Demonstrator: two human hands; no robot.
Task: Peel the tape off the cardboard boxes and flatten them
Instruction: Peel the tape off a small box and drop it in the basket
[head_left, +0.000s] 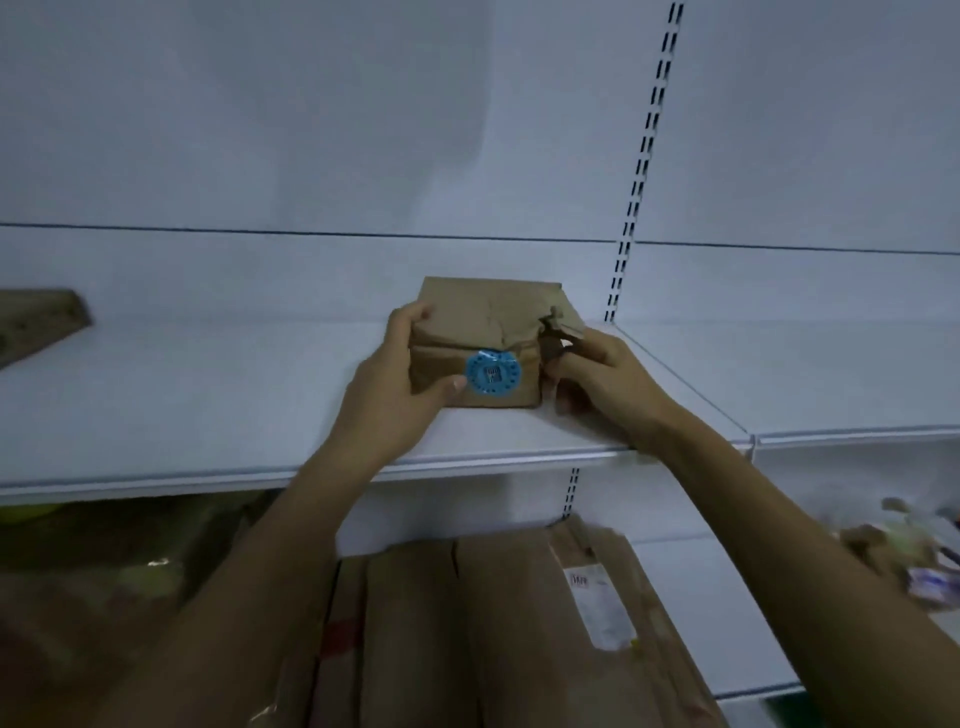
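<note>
A small crumpled brown cardboard box stands on a white shelf, with a round blue sticker on its near face. My left hand grips the box's left side, thumb on the front beside the sticker and fingers over the top edge. My right hand pinches a torn strip, tape or cardboard I cannot tell, at the box's right top corner.
Flattened cardboard boxes, one with a white label, lie on the lower shelf below. A piece of cardboard rests at the far left of the upper shelf. Blurred small items sit at the lower right. A slotted upright runs up the back panel.
</note>
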